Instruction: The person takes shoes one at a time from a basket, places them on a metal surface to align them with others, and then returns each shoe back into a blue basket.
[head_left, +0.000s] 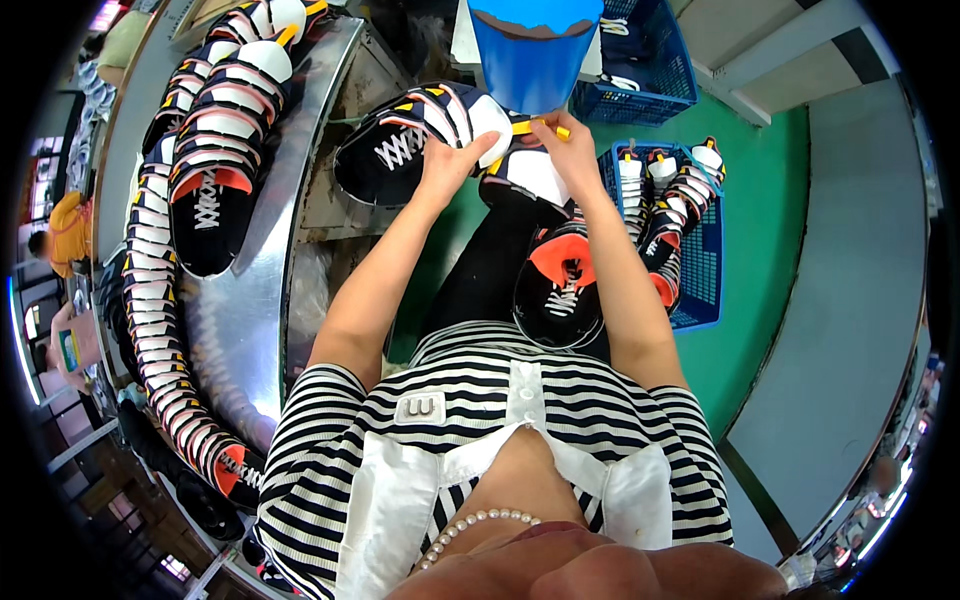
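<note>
Evidently, a black, white and orange sneaker (520, 165) is steadied on the lap by the left hand (452, 160), its fingers pressed flat on the white toe so the shoe cannot roll. A thin yellow tool (540, 128) is pinched in the closed fingers of the right hand (568, 140) and applied at the shoe's front. A second sneaker (560, 285) is kept on the thigh, another (400, 145) just left. More pairs are lined on the curved metal conveyor (250, 290); a blue bucket (530, 50) is crowded close ahead, a blue crate (700, 260) of shoes to the right.
</note>
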